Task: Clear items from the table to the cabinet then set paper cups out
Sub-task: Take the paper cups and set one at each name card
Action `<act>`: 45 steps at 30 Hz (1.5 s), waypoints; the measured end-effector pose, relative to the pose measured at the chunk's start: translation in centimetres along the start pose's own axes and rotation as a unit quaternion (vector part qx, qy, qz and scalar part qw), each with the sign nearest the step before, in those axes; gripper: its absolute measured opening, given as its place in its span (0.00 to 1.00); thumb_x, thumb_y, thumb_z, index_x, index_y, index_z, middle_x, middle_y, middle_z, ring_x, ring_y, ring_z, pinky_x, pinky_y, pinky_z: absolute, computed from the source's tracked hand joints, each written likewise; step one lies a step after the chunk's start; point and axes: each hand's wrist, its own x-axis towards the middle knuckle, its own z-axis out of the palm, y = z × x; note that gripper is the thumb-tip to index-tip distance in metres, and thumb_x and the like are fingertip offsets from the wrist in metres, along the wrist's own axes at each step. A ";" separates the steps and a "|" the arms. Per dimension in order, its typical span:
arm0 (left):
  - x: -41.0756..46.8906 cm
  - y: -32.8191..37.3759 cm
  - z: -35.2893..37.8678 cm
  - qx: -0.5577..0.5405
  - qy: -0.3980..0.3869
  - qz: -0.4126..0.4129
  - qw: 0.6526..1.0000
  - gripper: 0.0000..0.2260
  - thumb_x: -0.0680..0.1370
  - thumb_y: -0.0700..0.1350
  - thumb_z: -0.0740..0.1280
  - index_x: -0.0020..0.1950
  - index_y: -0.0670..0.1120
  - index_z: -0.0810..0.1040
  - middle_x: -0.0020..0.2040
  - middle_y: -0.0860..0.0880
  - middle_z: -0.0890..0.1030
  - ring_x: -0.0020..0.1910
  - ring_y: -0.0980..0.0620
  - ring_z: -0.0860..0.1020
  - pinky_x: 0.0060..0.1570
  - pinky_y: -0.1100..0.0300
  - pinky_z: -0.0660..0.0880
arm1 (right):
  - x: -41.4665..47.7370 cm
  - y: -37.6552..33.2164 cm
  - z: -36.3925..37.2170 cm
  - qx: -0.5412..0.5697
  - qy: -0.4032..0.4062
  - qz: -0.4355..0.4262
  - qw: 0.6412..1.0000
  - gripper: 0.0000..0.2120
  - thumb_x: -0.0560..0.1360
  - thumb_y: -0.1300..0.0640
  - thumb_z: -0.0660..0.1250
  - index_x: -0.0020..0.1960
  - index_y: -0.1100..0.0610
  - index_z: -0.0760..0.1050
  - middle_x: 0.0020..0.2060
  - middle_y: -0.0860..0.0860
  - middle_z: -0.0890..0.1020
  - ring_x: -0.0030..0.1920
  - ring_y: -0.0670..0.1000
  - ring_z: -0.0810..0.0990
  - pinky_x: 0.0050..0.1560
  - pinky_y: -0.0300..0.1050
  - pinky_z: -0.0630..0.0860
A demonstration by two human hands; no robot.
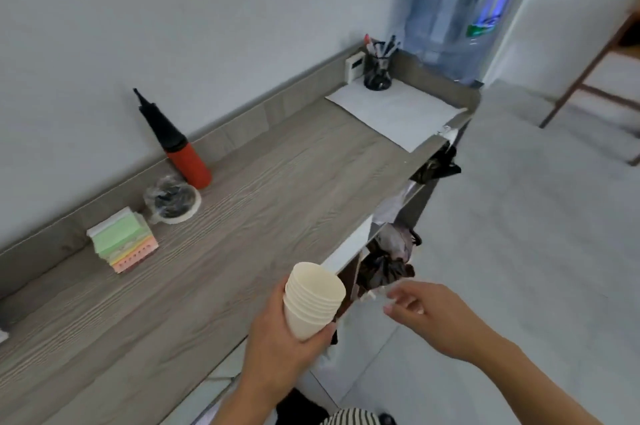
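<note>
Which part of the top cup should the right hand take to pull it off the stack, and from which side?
Pinch the top cup at its rim, coming from above and the right. The stack is nested mouth-up, so only rims show, and the left hand wraps its base; the right hand hovers on that side.

Beyond the table (242,203) a blurred bottle (457,9) is cut off by the top edge, and bags (388,268) beneath the table are half hidden.

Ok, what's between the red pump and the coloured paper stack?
A tape roll with a plastic-wrapped dark bundle in it, shown in the head view.
</note>
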 end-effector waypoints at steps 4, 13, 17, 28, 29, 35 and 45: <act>0.4 3.4 6.0 -0.005 -0.101 0.025 0.995 0.28 0.61 0.47 0.81 0.52 0.65 0.70 0.49 0.69 0.77 0.47 0.68 0.77 0.38 0.73 0.75 | -6.3 6.3 -2.2 0.085 0.064 0.080 0.991 0.14 0.75 0.40 0.64 0.57 0.45 0.77 0.47 0.40 0.82 0.46 0.40 0.81 0.50 0.35 0.76; 5.8 10.6 18.8 0.052 -0.341 0.129 0.930 0.30 0.57 0.52 0.79 0.55 0.65 0.70 0.49 0.65 0.81 0.46 0.65 0.79 0.44 0.66 0.75 | -14.0 15.1 -4.6 0.295 0.275 0.240 0.883 0.09 0.73 0.43 0.68 0.50 0.45 0.80 0.42 0.44 0.84 0.44 0.43 0.82 0.50 0.42 0.79; 7.7 15.3 25.3 0.069 -0.453 0.215 0.863 0.30 0.56 0.55 0.76 0.55 0.66 0.70 0.53 0.69 0.78 0.49 0.66 0.78 0.46 0.75 0.72 | -14.4 17.4 -7.0 0.360 0.374 0.271 0.811 0.06 0.72 0.45 0.70 0.45 0.46 0.81 0.39 0.46 0.85 0.42 0.46 0.83 0.48 0.46 0.79; 2.3 24.6 40.4 0.123 -0.679 0.421 0.588 0.33 0.59 0.57 0.75 0.61 0.67 0.66 0.53 0.64 0.78 0.51 0.61 0.78 0.49 0.63 0.77 | -20.9 22.2 -8.0 0.409 0.541 0.406 0.613 0.04 0.69 0.55 0.75 0.38 0.50 0.81 0.31 0.49 0.81 0.30 0.41 0.74 0.34 0.37 0.72; 1.0 25.1 41.6 0.123 -0.689 0.441 0.562 0.33 0.59 0.57 0.74 0.60 0.69 0.65 0.53 0.64 0.78 0.51 0.61 0.77 0.49 0.64 0.77 | -22.1 22.7 -7.6 0.408 0.554 0.421 0.591 0.04 0.69 0.55 0.75 0.38 0.50 0.81 0.32 0.50 0.82 0.30 0.41 0.74 0.34 0.36 0.72; -7.6 27.8 49.3 0.137 -0.711 0.518 0.455 0.34 0.61 0.58 0.72 0.65 0.64 0.65 0.55 0.63 0.76 0.50 0.62 0.76 0.50 0.66 0.74 | -30.3 27.5 -5.4 0.424 0.638 0.446 0.464 0.04 0.68 0.58 0.76 0.37 0.53 0.82 0.32 0.51 0.84 0.31 0.48 0.80 0.36 0.45 0.79; -24.1 32.8 61.1 0.124 -0.745 0.517 0.402 0.36 0.60 0.57 0.74 0.66 0.66 0.63 0.52 0.63 0.78 0.47 0.62 0.77 0.46 0.68 0.75 | -48.1 38.1 -4.6 0.524 0.649 0.389 0.391 0.04 0.73 0.64 0.70 0.39 0.59 0.78 0.29 0.52 0.80 0.31 0.50 0.76 0.29 0.40 0.72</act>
